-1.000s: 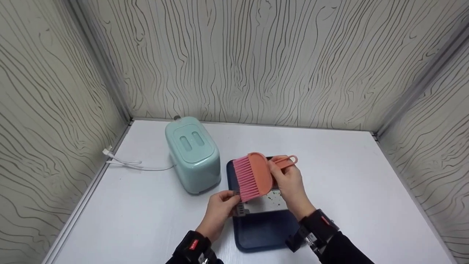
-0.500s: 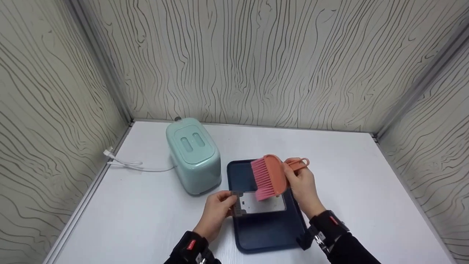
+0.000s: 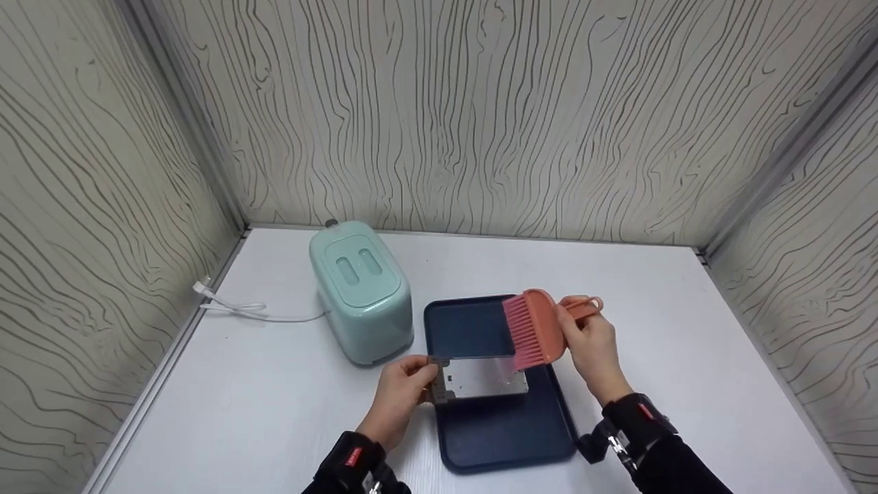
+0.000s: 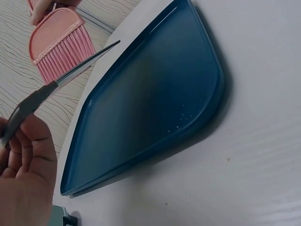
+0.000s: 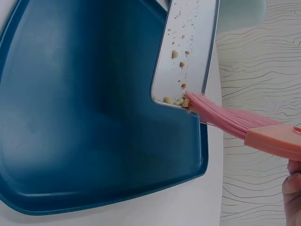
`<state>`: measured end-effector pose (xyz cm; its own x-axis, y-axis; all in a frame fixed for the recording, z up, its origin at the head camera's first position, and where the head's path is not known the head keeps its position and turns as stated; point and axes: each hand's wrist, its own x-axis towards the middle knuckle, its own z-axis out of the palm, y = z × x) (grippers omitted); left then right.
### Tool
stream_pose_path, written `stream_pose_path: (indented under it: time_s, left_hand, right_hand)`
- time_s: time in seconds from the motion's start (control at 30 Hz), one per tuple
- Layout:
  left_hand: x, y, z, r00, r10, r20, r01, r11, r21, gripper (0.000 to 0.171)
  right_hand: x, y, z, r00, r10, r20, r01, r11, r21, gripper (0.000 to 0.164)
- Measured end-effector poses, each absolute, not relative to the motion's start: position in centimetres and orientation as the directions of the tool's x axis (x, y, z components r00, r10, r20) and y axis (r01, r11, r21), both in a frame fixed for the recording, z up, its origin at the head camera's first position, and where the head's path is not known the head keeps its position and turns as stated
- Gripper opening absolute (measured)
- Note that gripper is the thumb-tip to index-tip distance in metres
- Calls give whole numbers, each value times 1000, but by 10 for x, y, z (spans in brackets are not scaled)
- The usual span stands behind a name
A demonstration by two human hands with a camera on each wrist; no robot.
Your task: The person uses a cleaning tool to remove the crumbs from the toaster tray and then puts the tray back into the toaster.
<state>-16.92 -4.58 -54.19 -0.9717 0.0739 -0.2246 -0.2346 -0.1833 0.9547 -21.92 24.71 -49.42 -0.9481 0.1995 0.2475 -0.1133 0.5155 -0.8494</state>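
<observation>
My left hand pinches the grey end of a thin metal crumb tray, which it holds level over a dark blue tray. An orange brush with pink bristles is gripped by its handle in my right hand. In the right wrist view, the bristles bend against the far end of the crumb tray, where several tan crumbs lie scattered. Fine specks show on the blue tray in the left wrist view.
A mint-green toaster stands left of the blue tray, its white cord running to the table's left side. Patterned panels wall in the white table at the back and both sides.
My right hand has moved the brush to the right along the crumb tray, from near its grey end to its far end. My left hand stays almost in place.
</observation>
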Motion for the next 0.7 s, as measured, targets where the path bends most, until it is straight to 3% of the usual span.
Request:
stream_pose_path:
  time_s: [0.4, 0.7]
  left_hand:
    - [-168, -47, -540, -974, 44, -222, -226, -167, 960, 21]
    - [-168, -48, -538, -970, 25, -243, -244, -162, 956, 22]
  right_hand:
    - [-219, 250, -495, -939, 206, 275, -130, 529, -839, 27]
    - [-211, 242, -480, -950, 213, 229, -126, 412, -902, 31]
